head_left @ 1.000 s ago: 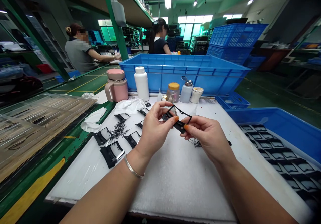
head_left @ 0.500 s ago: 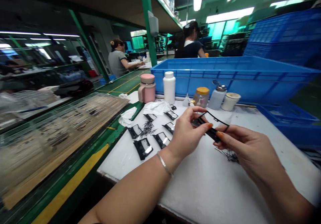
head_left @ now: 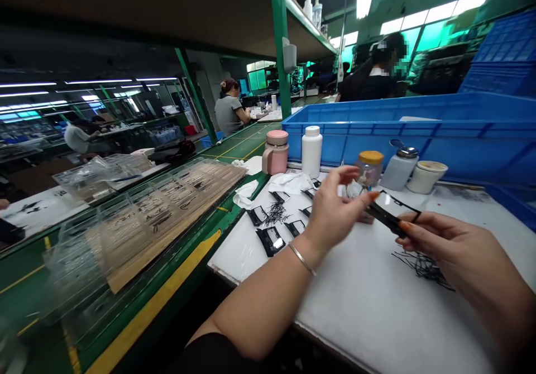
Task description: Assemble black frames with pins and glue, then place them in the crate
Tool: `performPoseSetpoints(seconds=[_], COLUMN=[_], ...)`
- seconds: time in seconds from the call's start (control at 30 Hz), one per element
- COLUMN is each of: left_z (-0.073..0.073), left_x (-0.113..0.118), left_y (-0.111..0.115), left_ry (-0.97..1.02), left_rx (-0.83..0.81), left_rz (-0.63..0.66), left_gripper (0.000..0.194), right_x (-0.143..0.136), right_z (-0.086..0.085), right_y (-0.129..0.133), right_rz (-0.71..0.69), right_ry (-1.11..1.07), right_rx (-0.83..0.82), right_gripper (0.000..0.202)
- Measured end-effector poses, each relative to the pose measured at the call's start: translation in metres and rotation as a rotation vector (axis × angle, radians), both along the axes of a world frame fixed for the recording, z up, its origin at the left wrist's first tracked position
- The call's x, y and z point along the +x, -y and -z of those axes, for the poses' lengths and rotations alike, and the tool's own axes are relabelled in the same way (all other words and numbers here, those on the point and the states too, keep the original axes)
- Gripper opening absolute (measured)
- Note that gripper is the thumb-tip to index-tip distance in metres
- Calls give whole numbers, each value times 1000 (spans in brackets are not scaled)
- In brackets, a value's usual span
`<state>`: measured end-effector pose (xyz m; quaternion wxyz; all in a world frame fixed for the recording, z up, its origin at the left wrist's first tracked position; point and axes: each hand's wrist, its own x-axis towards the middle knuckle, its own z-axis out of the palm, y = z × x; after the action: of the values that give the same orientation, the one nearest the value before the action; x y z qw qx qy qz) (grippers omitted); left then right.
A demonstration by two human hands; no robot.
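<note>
The right hand (head_left: 458, 245) pinches the black plastic frame (head_left: 384, 217) by one end, up over the white tabletop (head_left: 355, 298)! The left hand (head_left: 335, 212), blurred, has its thumb near the frame's other end; gripping or not, I can't tell. Black strands (head_left: 419, 265) lie loose beside the right hand.

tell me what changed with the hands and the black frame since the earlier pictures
The left hand has loosened its grip on the black frame, its fingers lifting away; whether it still touches is unclear. The view has swung left, so things sit further right in the picture. Unchanged: the right hand pinches the frame, and the pink mug and white bottle stand in place.
</note>
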<state>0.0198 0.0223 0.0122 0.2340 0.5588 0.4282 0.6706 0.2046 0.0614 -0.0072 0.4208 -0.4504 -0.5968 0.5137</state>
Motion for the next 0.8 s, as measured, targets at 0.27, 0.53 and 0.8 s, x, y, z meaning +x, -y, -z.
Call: performPoseSetpoints(seconds=[0.27,0.53,0.8], left_z=[-27,6,7], left_x=[-88,-109,-111], left_y=[30,21,20], left_ry=[-985,-1354,-1431], left_rx=[-433,-738,-784], left_rz=[-322,-301,-309], left_gripper=[12,18,22], right_x=[-1,1,4], right_z=[7,9,14], right_y=[-3,-6,-12], right_rz=[-104,-115,-132], right_ry=[-70,-55,0], right_rx=[-18,-26,-15], right_gripper=[21,25,39])
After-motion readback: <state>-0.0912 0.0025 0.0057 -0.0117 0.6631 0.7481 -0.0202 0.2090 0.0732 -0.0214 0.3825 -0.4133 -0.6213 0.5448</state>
